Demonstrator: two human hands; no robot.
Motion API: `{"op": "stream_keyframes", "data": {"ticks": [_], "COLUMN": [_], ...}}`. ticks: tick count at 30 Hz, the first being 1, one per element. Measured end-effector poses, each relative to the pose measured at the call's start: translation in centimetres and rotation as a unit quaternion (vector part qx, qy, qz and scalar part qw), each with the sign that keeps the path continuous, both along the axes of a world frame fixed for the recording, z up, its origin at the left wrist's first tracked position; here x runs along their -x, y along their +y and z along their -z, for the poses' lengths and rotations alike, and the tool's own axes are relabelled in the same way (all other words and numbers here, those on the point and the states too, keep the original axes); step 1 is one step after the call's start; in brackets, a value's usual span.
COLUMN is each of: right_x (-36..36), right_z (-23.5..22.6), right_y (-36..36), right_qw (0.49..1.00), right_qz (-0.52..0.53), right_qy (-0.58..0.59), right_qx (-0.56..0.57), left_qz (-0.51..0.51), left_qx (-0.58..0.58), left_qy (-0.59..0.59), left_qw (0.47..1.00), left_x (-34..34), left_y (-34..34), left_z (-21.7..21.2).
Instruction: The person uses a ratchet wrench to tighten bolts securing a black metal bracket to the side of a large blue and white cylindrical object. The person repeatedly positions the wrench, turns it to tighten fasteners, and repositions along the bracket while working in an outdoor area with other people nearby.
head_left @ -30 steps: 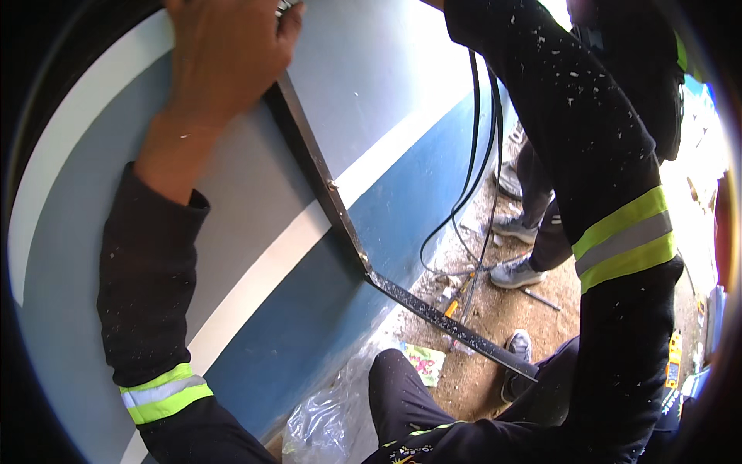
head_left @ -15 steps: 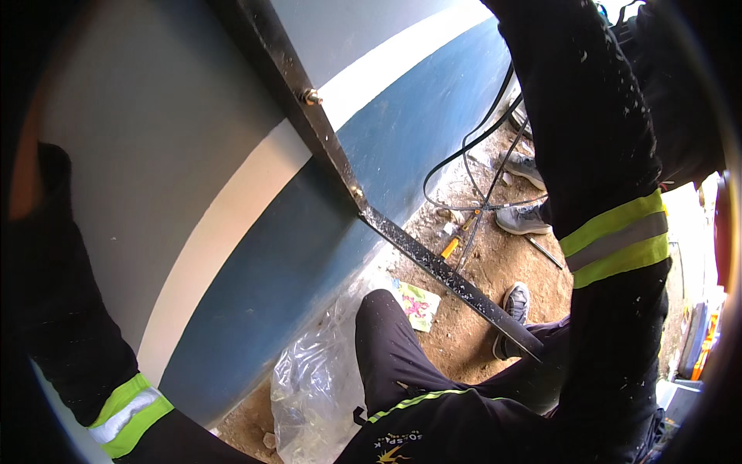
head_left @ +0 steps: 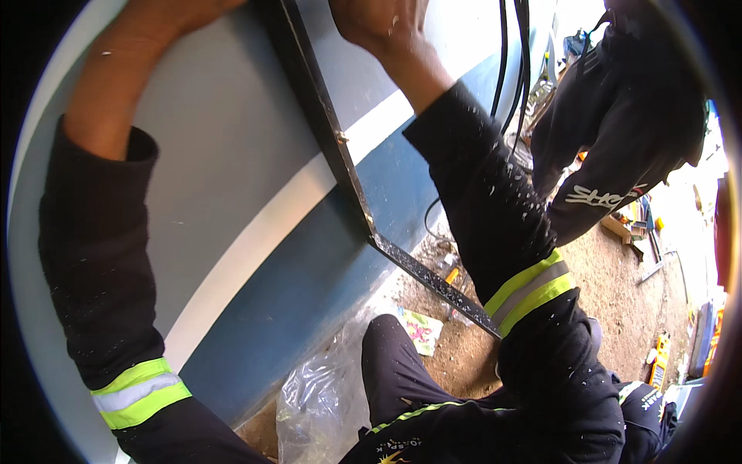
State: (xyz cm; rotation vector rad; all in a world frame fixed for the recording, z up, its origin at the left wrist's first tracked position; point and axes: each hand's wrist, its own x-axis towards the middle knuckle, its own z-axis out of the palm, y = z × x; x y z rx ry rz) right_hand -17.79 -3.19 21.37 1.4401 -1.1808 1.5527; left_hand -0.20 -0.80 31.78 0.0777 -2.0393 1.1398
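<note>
While both hands work high against the painted wall (head_left: 232, 139), the black metal bracket (head_left: 311, 89) already stands along it, one arm slanting down from the upper edge of the view across the grey, the white band and the blue. At its bend the other arm juts out over the ground toward the person, its end beside the right sleeve (head_left: 495, 216). The left hand (head_left: 185, 9) is just left of the bracket's upper part and the right hand (head_left: 382, 19) to its right; the fingers of both are cut off by the upper edge, so I cannot tell whether they are spread, pressed together or pinching something. As far as can be judged, positioning is well advanced: what looks like a bolt end (head_left: 341, 137) shows partway down the upright arm, and another small pale fitting (head_left: 371, 226) sits near the bend. Whether either is tight cannot be told. What remains probably lies at the top, where the hands are, but that end is hidden, so its fastening cannot be checked. Black cables (head_left: 519, 62) hang to the right, apart from the bracket, and a clear plastic bag (head_left: 321, 402) lies near the wall's foot.
</note>
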Motion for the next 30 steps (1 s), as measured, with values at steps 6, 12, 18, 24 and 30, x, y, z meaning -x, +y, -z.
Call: {"op": "stream_keyframes", "data": {"ticks": [6,12,18,24,30], "right_x": [-1.6,-2.3,-3.0,-3.7,-3.9], "right_z": [0.4,0.9,0.8,0.6,0.5], "right_y": [0.8,0.9,1.3,1.8,1.9], "right_qw": [0.998,0.996,0.991,0.986,0.985], "right_qz": [-0.007,0.010,0.034,0.038,0.021], "right_qy": [-0.051,-0.084,-0.112,-0.145,-0.158], "right_qx": [-0.025,-0.021,-0.062,-0.068,-0.066], "left_qz": [-0.010,-0.011,-0.028,-0.038,-0.056], "left_qx": [-0.063,-0.075,-0.073,-0.075,-0.049], "left_qy": [-0.039,-0.052,-0.062,-0.072,-0.076], "left_qw": [0.997,0.996,0.995,0.994,0.994], "left_x": [-0.4,-0.5,-0.4,-0.2,-0.8], "left_y": [0.5,1.0,0.4,0.3,0.4], "left_z": [-1.2,-1.3,-2.1,-2.4,-2.1]}}
